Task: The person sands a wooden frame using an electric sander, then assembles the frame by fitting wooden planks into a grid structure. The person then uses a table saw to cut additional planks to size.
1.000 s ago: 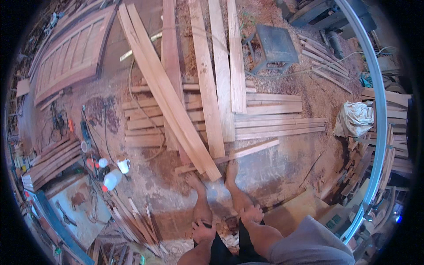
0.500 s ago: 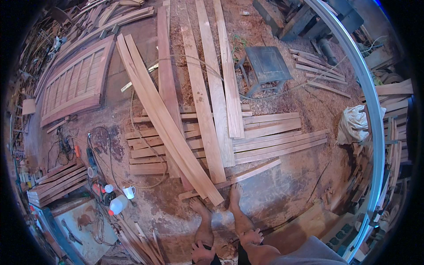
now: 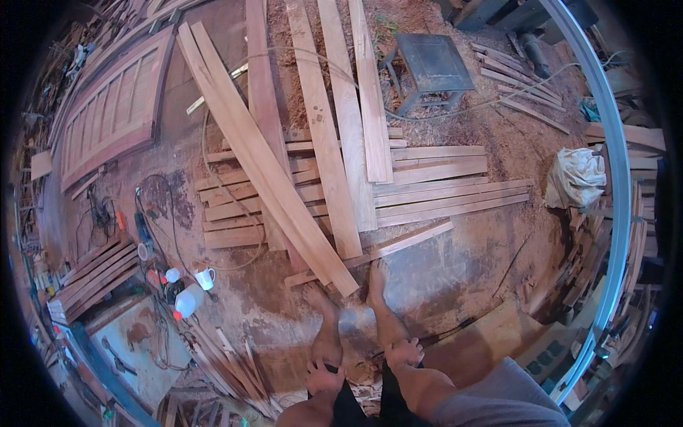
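Currently, our left hand (image 3: 326,378) and right hand (image 3: 405,353) rest on our knees (image 3: 328,350) near the lower edge of the frame, fingers loosely spread and grasping nothing. The long planks (image 3: 322,142) lie at the centre across crosswise boards (image 3: 448,194); they seem laid out but not joined, whereas the slatted panel (image 3: 117,107) at upper left looks already assembled. At lower left sit a white mug (image 3: 204,279) and a pale, red-capped jug (image 3: 189,301); we cannot tell what either holds, nor what fills the whitish sack (image 3: 576,176) at right.

Boards (image 3: 262,160) are tan to reddish, the stool (image 3: 434,62) blue-grey.
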A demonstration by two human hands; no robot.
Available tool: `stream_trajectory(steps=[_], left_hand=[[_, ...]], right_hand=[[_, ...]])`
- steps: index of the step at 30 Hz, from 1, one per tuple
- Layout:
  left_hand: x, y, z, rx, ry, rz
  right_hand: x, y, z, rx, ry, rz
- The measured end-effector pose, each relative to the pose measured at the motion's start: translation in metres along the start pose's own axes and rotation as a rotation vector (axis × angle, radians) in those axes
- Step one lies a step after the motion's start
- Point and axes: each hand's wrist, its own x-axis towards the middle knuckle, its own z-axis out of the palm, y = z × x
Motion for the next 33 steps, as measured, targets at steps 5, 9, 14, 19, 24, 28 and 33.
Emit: stream_trajectory(steps=[5, 9, 14, 19, 24, 28, 33], left_hand=[[0.002, 0.001, 0.001, -0.057, -0.12, -0.051], [-0.002, 0.005, -0.006, 0.027, -0.117, -0.078], [-0.006, 0.008, -0.016, -0.106, -0.161, -0.1], [-0.009, 0.007, -0.018, -0.116, -0.205, -0.104], [-0.01, 0.005, -0.01, -0.155, -0.211, -0.094], [-0.009, 0.003, 0.004, -0.136, -0.178, -0.098], [-0.01, 0.003, 0.02, -0.188, -0.029, -0.043]], right_hand=[[0.0, -0.006, -0.014, -0.055, -0.109, 0.056], [0.0, -0.012, -0.019, -0.073, -0.075, 0.082], [0.006, -0.016, -0.018, -0.069, -0.026, 0.059], [0.013, -0.02, -0.019, -0.064, -0.002, 0.042], [0.017, -0.024, -0.018, -0.065, 0.016, 0.027], [0.014, -0.016, -0.011, -0.061, 0.034, 0.008], [0.006, 0.006, 0.003, -0.068, 0.053, -0.033]])
